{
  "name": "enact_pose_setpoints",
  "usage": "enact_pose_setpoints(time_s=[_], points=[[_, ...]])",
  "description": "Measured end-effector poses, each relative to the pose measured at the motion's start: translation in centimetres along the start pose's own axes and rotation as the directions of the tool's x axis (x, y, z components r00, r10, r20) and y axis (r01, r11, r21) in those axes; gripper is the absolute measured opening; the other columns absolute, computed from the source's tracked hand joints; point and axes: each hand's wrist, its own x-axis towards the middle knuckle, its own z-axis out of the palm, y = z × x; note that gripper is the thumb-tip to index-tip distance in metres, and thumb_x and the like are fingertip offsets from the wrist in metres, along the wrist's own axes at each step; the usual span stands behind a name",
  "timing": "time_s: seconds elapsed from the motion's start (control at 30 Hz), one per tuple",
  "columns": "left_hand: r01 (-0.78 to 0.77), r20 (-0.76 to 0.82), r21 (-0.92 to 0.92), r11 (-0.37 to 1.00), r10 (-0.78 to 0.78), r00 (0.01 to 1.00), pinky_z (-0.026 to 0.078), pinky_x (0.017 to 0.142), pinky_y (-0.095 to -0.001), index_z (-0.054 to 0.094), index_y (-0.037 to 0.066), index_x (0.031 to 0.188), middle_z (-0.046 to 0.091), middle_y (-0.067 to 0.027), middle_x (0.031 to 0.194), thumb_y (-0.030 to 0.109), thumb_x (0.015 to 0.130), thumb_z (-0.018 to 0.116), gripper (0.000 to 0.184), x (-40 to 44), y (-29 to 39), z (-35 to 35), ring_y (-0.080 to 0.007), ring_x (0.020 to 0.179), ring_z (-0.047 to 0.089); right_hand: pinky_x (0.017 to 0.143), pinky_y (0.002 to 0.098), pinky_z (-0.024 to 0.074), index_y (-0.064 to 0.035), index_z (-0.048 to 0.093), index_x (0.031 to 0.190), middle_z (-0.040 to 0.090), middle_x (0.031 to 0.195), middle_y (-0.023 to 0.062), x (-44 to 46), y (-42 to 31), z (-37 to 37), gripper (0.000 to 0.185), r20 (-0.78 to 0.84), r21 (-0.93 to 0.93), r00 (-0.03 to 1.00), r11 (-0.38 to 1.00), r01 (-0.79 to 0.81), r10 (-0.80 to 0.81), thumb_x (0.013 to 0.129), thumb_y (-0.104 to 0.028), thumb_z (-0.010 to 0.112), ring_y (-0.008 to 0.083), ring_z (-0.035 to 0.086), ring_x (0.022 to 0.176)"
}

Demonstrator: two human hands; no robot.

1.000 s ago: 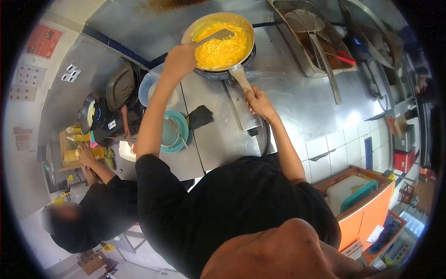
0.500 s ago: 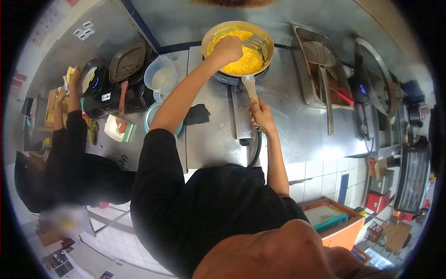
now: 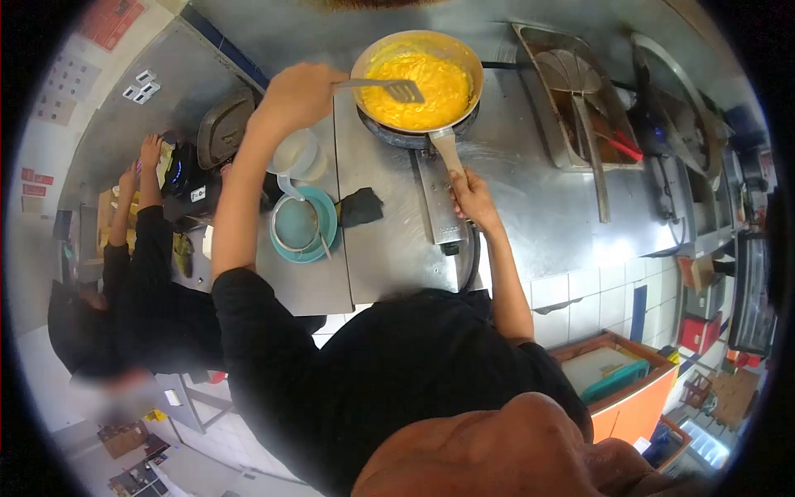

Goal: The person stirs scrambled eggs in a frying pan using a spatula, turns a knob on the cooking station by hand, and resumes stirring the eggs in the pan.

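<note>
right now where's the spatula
In the head view's upper middle, the spatula is in the person's left hand, its slotted end over the yellow food in the pan; whether it touches is unclear.

"What's left of the pan [image 3: 418, 40]?"
"I see a bowl [image 3: 327, 213] with a strainer [image 3: 296, 224] resting on it."
"And right?"
"A tray [image 3: 542, 103], a skimmer [image 3: 584, 118] lying in it, handle over the rim."

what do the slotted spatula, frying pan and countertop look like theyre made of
Slotted spatula: metal or plastic; its dull grey blade leaves it open. Frying pan: likely coated metal, with a matte beige inner wall. Countertop: probably stainless steel, satin grey with bright glare.
</note>
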Motion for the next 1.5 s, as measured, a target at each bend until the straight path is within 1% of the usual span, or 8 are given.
enact_pose_setpoints(time_s=[0.17,0.27,0.47,0.67,0.87,1.07,1.2,1.5], points=[[-0.154,0.094,0.139,0.978,0.142,0.985,0.055,0.074,-0.0479,0.074,0.01,0.1,0.071,-0.0172,0.092,0.008,0.084,0.057,0.023,-1.5,0.3,-0.5,-0.0373,0.083,0.069,0.04,0.0251,0.0405,-0.002,0.055,0.112,0.05,0.065,-0.0001,0.2,0.3,-0.1,0.034,0.009,0.005,1.0,1.0,-0.004,0.004,0.102,-0.034,0.051,0.0082,0.049,0.046],[-0.129,0.115,0.165,0.978,0.111,0.987,0.055,0.074,-0.0481,0.068,0.017,0.122,0.066,-0.0206,0.093,0.005,0.082,0.059,0.043,-0.6,1.3,4.8,-0.0387,0.086,0.068,0.04,0.0249,0.0409,-0.0023,0.055,0.112,0.05,0.065,-0.0004,-0.3,-0.5,0.1,0.033,0.009,-0.002,1.0,1.0,-0.014,0.014,0.102,-0.034,0.051,0.008,0.049,0.046],[-0.032,-0.222,0.076,0.997,0.048,0.974,0.056,0.06,-0.0444,0.069,-0.001,0.107,0.064,-0.0218,0.084,0.008,0.085,0.056,0.027,2.5,3.7,11.7,-0.0362,0.073,0.07,0.041,0.0247,0.0415,-0.0034,0.056,0.112,0.051,0.067,-0.0005,0.1,0.0,-0.1,0.032,0.008,-0.019,1.0,1.0,-0.013,0.014,0.103,-0.033,0.05,0.008,0.049,0.047],[0.029,-0.247,0.059,0.998,-0.013,0.969,0.057,0.068,-0.0453,0.065,0.011,0.125,0.066,-0.0224,0.095,0.006,0.083,0.057,0.042,7.8,2.9,14.7,-0.037,0.078,0.07,0.041,0.025,0.0414,-0.004,0.055,0.108,0.05,0.067,-0.0007,-0.1,-0.2,0.0,0.03,0.011,-0.005,1.0,1.0,0.006,-0.006,0.103,-0.033,0.051,0.0081,0.049,0.047],[0.029,-0.143,0.01,1.0,-0.027,0.989,0.055,0.077,-0.0482,0.069,0.021,0.121,0.068,-0.0219,0.1,0.006,0.083,0.056,0.042,6.8,-0.2,10.5,-0.0394,0.087,0.068,0.04,0.0243,0.0407,-0.0044,0.056,0.106,0.05,0.067,-0.001,0.0,-0.1,-0.2,0.03,0.012,-0.019,1.0,1.0,0.009,-0.009,0.103,-0.034,0.051,0.0078,0.048,0.047],[0.002,0.005,0.047,0.999,-0.002,1.0,0.054,0.076,-0.0484,0.069,0.017,0.121,0.066,-0.0231,0.096,0.001,0.08,0.056,0.045,-2.4,3.0,0.8,-0.0395,0.088,0.067,0.041,0.0254,0.0429,-0.0034,0.057,0.108,0.051,0.066,-0.0001,0.5,0.6,-0.2,0.03,-0.001,-0.019,1.0,1.0,0.008,-0.008,0.102,-0.033,0.052,0.0091,0.05,0.047],[-0.063,0.061,0.039,0.997,0.061,0.996,0.055,0.071,-0.0475,0.067,0.011,0.123,0.064,-0.0236,0.088,0.001,0.081,0.053,0.045,-5.1,5.2,3.8,-0.0398,0.08,0.068,0.041,0.0249,0.0423,-0.0037,0.057,0.112,0.051,0.066,-0.0006,0.3,0.5,-0.1,0.031,0.007,0.011,1.0,1.0,0.012,-0.012,0.102,-0.032,0.051,0.0086,0.05,0.046],[-0.002,-0.242,0.048,0.999,0.013,0.97,0.056,0.059,-0.0443,0.065,0.0,0.117,0.065,-0.024,0.089,0.008,0.088,0.053,0.032,3.8,5.8,14.4,-0.036,0.074,0.07,0.04,0.025,0.0407,-0.0044,0.058,0.112,0.049,0.065,-0.001,0.2,0.4,-0.1,0.029,0.009,0.009,1.0,1.0,0.005,-0.005,0.102,-0.031,0.051,0.008,0.049,0.047]])
